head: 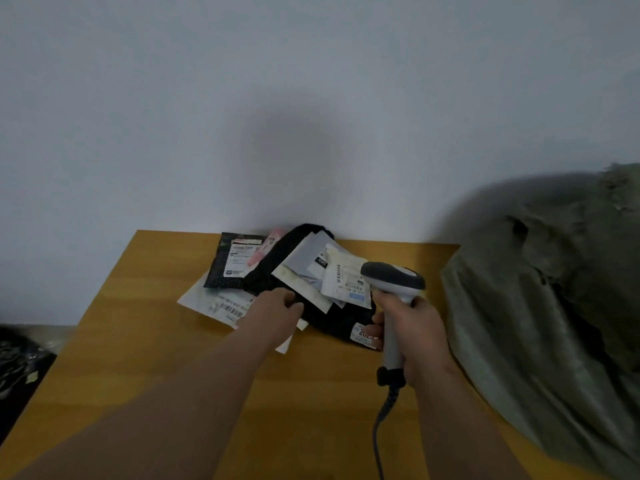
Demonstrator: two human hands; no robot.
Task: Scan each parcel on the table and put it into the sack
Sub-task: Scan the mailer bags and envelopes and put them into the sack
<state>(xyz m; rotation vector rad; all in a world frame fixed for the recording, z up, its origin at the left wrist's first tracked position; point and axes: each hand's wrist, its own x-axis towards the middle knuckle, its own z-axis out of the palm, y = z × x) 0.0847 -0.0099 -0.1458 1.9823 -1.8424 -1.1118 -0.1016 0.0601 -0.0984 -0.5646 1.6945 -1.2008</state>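
A pile of parcels lies at the far middle of the yellow table (145,341). It holds a large black bag (332,318), a small black packet with a white label (230,263), a pink packet (265,251), grey and white mailers (308,261) and a flat white envelope with a barcode (211,303). My left hand (273,308) reaches onto the pile, fingers curled at the black bag's near edge; whether they grip it is unclear. My right hand (414,336) grips the handle of a grey and white barcode scanner (393,277), its head over the pile's right side.
A large grey-green sack (554,289) slumps at the table's right edge against the white wall. The scanner's cable (381,431) hangs toward me. A dark object (17,362) lies on the floor at the left.
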